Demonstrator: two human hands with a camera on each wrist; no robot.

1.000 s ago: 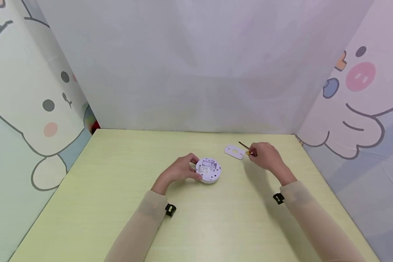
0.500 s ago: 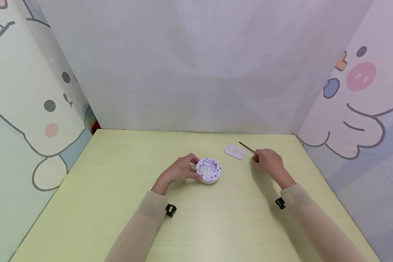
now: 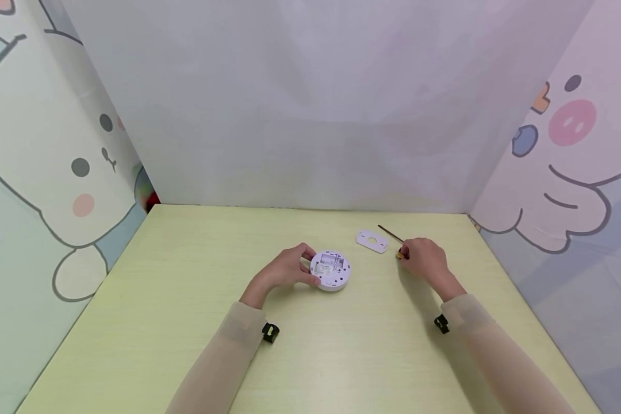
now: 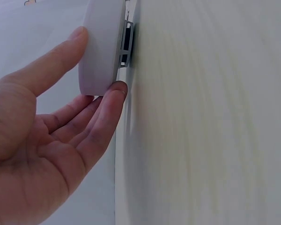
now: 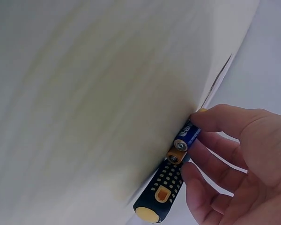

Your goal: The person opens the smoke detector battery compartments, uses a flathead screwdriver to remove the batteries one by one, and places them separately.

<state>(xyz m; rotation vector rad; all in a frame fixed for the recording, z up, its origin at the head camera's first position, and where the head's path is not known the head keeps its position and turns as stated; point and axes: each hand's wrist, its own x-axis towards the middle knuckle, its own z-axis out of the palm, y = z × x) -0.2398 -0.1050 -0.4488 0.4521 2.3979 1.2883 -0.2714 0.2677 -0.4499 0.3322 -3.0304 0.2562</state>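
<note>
A round white device like a smoke detector [image 3: 330, 277], its battery compartment side up, stands on the table. My left hand [image 3: 284, 267] grips its left edge, thumb on the near side; in the left wrist view the device's white side wall [image 4: 100, 56] shows. My right hand [image 3: 425, 257] pinches a blue battery [image 5: 187, 132] between thumb and fingers. An orange battery [image 5: 176, 155] lies against it; whether the fingers hold this one too is unclear. Just beside them lies a screwdriver with a black and yellow handle [image 5: 161, 190], its thin shaft [image 3: 390, 233] pointing back left.
A flat white mounting plate [image 3: 372, 241] with a central hole lies between the round device and the screwdriver. The pale yellow table [image 3: 227, 236] ends at a grey-white cloth backdrop [image 3: 310, 144]. Printed cartoon panels stand at both sides.
My right hand has moved slightly right and nearer from beside the white plate, with little motion in the last half second. My left hand and the round device stay in place.
</note>
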